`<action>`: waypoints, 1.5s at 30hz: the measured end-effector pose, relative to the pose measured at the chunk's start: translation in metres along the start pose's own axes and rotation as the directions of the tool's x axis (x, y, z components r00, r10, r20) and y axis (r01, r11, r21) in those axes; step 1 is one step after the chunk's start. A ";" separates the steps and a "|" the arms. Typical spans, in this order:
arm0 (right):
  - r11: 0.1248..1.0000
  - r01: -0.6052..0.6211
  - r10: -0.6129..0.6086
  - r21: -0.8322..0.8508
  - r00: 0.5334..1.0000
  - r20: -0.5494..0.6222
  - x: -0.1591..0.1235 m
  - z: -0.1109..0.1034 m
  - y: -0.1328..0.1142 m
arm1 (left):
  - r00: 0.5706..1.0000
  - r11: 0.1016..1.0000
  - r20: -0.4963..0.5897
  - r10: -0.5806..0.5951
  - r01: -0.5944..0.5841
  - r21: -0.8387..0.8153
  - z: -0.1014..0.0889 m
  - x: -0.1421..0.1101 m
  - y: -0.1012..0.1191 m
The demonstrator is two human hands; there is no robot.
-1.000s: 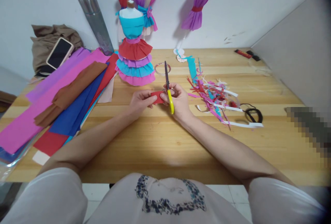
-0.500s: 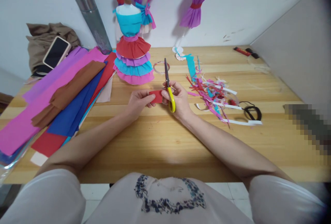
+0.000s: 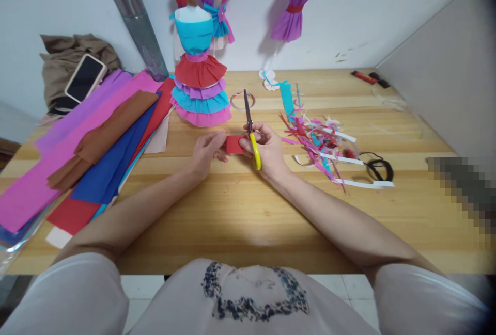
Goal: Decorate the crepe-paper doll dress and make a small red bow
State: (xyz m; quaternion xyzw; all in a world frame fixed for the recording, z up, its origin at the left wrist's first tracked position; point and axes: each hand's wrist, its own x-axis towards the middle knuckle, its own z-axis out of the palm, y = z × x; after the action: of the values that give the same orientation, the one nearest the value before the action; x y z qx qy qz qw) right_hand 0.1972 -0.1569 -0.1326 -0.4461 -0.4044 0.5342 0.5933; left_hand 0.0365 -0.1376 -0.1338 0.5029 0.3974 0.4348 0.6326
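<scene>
A small folded piece of red crepe paper (image 3: 234,145) is pinched by my right hand (image 3: 267,150) at its right end. The same hand has yellow-handled scissors (image 3: 254,150) hung on it, their dark blades closed and pointing away from me. My left hand (image 3: 209,152) is just left of the paper, thumb and fingers apart around its left edge; whether a fingertip still touches the paper is hard to see. Beyond the hands stands a small dress form (image 3: 195,35) in a tiered blue, red, purple and pink paper dress.
Folded coloured crepe paper (image 3: 112,118) covers the left side, with a phone (image 3: 86,78) and a steel flask (image 3: 137,28) behind. Paper scraps (image 3: 313,139) and a black cord coil (image 3: 380,170) lie at right. A ring (image 3: 243,100) lies past the scissors. More dress forms stand against the wall.
My left thumb has lifted off the red paper and its left end now shows. The right hand still holds the paper and scissors in nearly the same place.
</scene>
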 end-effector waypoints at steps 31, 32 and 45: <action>0.997 -0.063 0.062 0.047 0.998 0.007 -0.002 0.002 -0.004 | 1.000 0.999 -0.023 0.008 -0.009 -0.051 0.001 0.000 -0.003; 0.998 -0.056 0.056 0.035 0.998 0.010 -0.002 0.002 -0.004 | 0.999 0.999 -0.014 0.034 -0.035 -0.017 0.001 -0.001 -0.003; 1.000 0.003 -0.003 0.003 0.991 0.137 -0.008 -0.007 -0.006 | 0.995 0.995 -0.080 0.064 -0.070 -0.071 -0.003 0.001 0.002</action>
State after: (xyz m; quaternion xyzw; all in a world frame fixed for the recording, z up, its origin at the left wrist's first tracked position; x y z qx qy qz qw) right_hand 0.2048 -0.1655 -0.1291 -0.4070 -0.4442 0.5631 0.5656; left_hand 0.0341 -0.1353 -0.1322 0.4751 0.3882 0.4892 0.6199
